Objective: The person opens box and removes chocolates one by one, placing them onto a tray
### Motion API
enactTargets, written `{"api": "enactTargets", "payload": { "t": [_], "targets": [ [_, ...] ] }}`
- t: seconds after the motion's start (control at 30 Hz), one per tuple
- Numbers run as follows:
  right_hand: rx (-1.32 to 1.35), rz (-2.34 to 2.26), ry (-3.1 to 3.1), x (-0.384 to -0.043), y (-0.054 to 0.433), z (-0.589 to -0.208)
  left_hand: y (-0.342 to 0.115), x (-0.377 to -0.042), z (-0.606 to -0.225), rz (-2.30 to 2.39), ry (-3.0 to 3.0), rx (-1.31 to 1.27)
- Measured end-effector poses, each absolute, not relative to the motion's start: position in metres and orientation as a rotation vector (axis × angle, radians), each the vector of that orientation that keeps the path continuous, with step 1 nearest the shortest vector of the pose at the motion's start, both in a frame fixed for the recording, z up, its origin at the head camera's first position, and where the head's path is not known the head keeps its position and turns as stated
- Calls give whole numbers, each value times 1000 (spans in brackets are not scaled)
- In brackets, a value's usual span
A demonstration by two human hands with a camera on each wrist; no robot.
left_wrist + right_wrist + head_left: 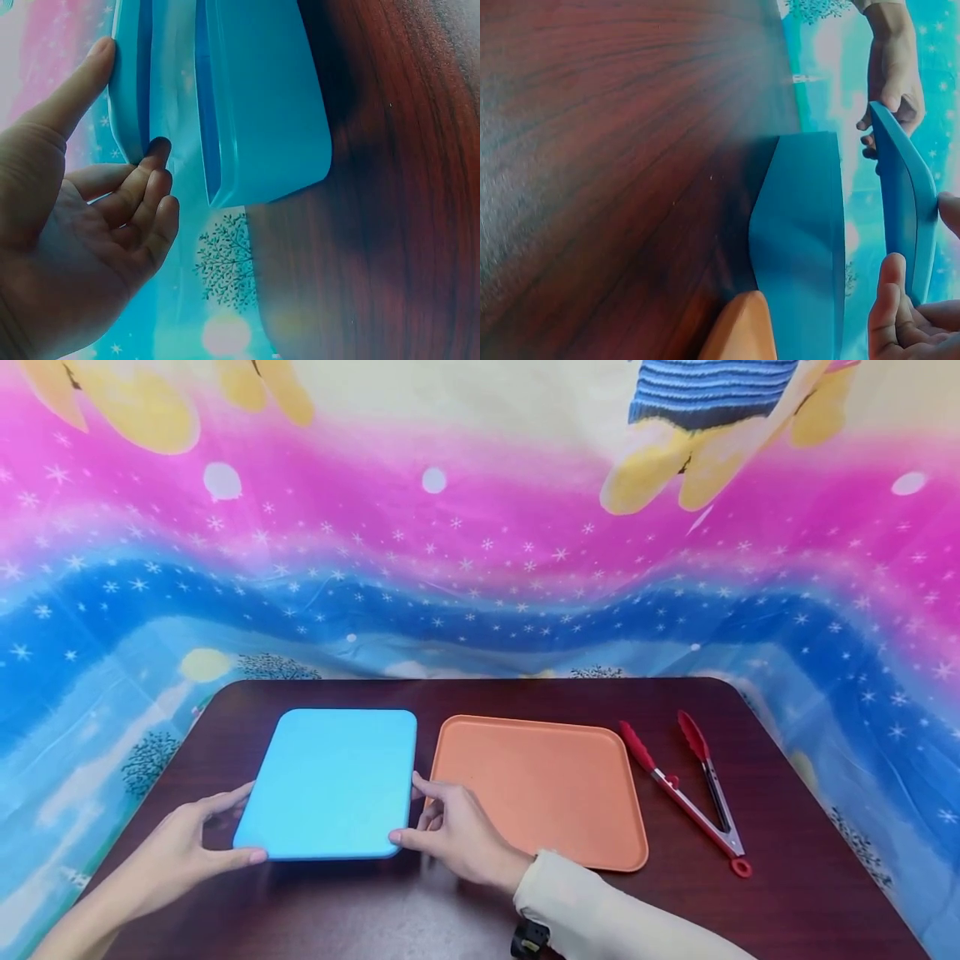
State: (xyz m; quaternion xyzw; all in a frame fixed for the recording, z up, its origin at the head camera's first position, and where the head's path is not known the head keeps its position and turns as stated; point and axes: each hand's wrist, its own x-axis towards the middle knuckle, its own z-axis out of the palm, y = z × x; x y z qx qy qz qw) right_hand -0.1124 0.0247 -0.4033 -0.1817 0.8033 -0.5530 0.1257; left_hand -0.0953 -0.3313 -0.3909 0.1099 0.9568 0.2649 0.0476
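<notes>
Both hands hold a light-blue lid (330,785) level, raised over a blue box (270,105). My left hand (180,852) pinches the lid's near left corner, thumb on top and fingertips beneath. At the opposite near corner, my right hand (468,839) grips with its thumb on the near edge and fingers along the right side. The wrist views show a gap between the lid (909,202) and the box's open rim; the box (802,232) stands on the table. From the head view the box is hidden under the lid.
An orange tray (540,789) lies right of the lid, partly behind my right hand. Farther right, red-tipped tongs (693,810) lie spread on the dark wooden table (360,910). A colourful printed cloth (480,535) hangs behind and around the table.
</notes>
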Motion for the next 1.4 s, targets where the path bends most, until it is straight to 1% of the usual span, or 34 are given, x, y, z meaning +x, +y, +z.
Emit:
{"api": "enactTargets", "payload": {
  "t": [0.27,0.77,0.9,1.1,1.4],
  "targets": [
    [-532,-1636,2300,-104,20,-405,-340,-85,-396,779,2916,307],
    [-533,-1768,2158,-87,9,-418,-363,-73,-401,756,2820,332],
    [-517,-1783,2180,-86,7,-421,-365,-71,-399,777,2772,287],
    [-439,-1852,2143,-85,4,-421,-370,-71,-399,888,2716,244],
    [-196,-2059,1836,-90,-7,-418,-390,-77,-403,1066,2495,331]
  ]
}}
